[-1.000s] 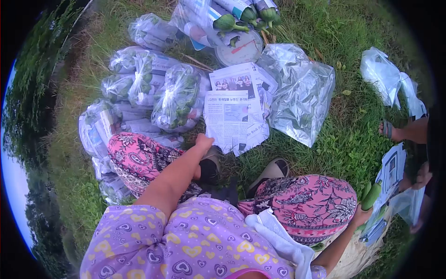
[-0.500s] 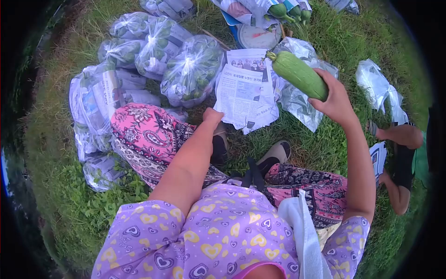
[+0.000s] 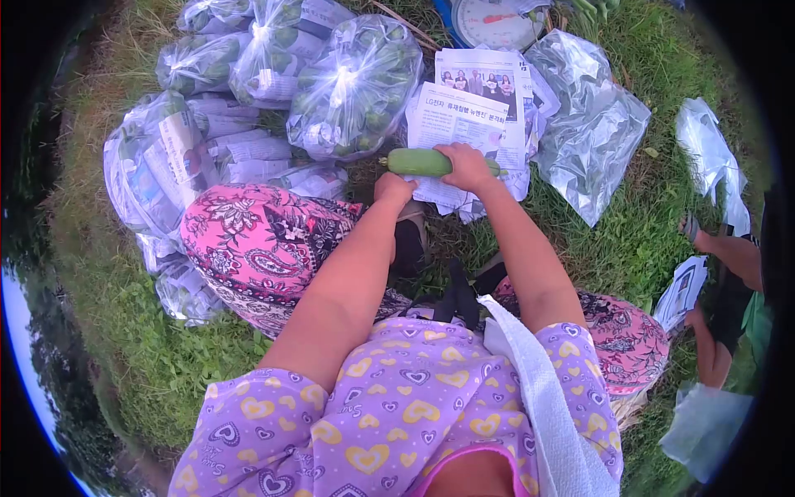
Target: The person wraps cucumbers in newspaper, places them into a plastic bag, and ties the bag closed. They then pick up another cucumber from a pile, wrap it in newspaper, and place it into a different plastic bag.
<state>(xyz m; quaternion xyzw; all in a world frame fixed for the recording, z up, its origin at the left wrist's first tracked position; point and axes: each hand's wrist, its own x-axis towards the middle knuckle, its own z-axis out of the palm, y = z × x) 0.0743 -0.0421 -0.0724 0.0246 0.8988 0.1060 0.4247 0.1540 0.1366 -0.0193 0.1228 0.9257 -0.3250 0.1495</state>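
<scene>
Gripping a long green squash (image 3: 421, 162), the R hand (image 3: 465, 166) is over white printed newspaper sheets (image 3: 460, 112). The L hand (image 3: 395, 189), w/ curled fingers, pinches their edge.

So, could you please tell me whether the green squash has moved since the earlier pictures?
Yes, the green squash has moved left, from right of the newspaper sheets to across their near part.
</scene>
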